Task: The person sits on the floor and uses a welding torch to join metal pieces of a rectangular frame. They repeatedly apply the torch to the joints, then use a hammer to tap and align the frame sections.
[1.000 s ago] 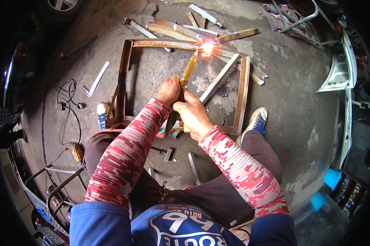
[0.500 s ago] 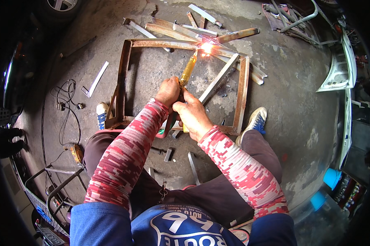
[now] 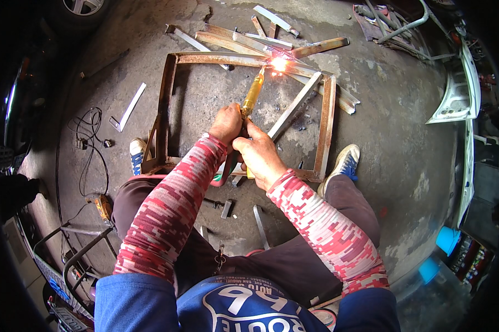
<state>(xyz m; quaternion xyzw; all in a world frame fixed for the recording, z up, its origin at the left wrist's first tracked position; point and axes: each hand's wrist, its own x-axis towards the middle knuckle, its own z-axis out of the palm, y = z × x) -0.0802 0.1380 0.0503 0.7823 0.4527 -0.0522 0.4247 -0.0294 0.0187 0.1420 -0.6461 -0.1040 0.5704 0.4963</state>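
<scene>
A yellow gas torch [image 3: 251, 97] points away from me, its tip at a bright glow with sparks [image 3: 279, 64] on the far bar of a rusty angle-iron frame [image 3: 328, 124]. My left hand [image 3: 227, 123] is wrapped round the torch's rear part. Just behind and to the right, my right hand [image 3: 259, 155] is closed on the torch's handle, most of which the fingers hide. Red and green hose [image 3: 220, 180] shows below the hands. Slanting across the frame's right half lies a pale metal bar [image 3: 296, 105]. The glare hides the exact spot being heated.
Several loose metal bars [image 3: 321, 47] lie beyond the frame. My shoes [image 3: 346, 161] stand at its near corners. A black cable [image 3: 89, 124] and an angled metal strip [image 3: 132, 107] are on the floor at left. At right are a white panel [image 3: 456, 102] and blue containers [image 3: 447, 240].
The torch tip has shifted very slightly to the left, with the glow still on the far bar. Both hands keep the same hold.
</scene>
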